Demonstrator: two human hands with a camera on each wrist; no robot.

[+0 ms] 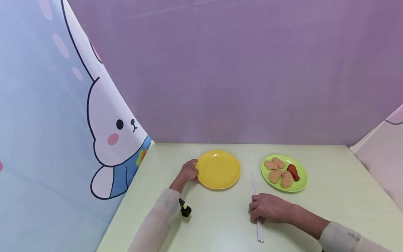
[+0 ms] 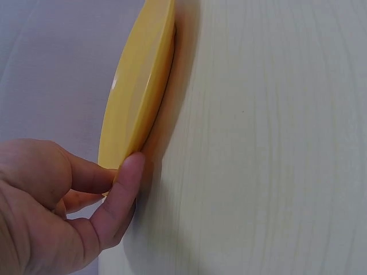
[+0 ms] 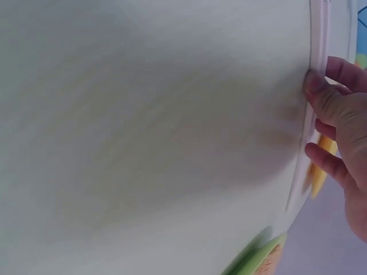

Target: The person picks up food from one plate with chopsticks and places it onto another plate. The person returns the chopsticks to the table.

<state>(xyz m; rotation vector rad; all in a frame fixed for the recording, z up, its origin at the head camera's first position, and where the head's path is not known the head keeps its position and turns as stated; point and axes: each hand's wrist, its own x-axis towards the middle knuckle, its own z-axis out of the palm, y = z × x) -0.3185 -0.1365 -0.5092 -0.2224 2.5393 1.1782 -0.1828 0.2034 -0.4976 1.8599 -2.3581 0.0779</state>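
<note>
Near the far table edge [image 1: 252, 146], left fingers [image 2: 131, 169] pinch the yellow plate [image 1: 218, 170]; right fingers [image 3: 315, 85] pinch chopsticks [image 1: 259, 231] mid-length, presumably for balance.

Your right grip [image 3: 350, 129] pinches a pair of pale chopsticks [image 3: 319, 34] that run lengthwise near the edge of the counter [image 3: 143, 114]; you cannot tell whether their tips touch it. Behind the grip, a partly hidden yellow plate [image 3: 319, 180] shows near the edge that meets the purple backdrop [image 3: 315, 243]. Close to that edge, a cut-off green plate [image 3: 256, 260] bears breaded food [image 3: 270, 263].
</note>
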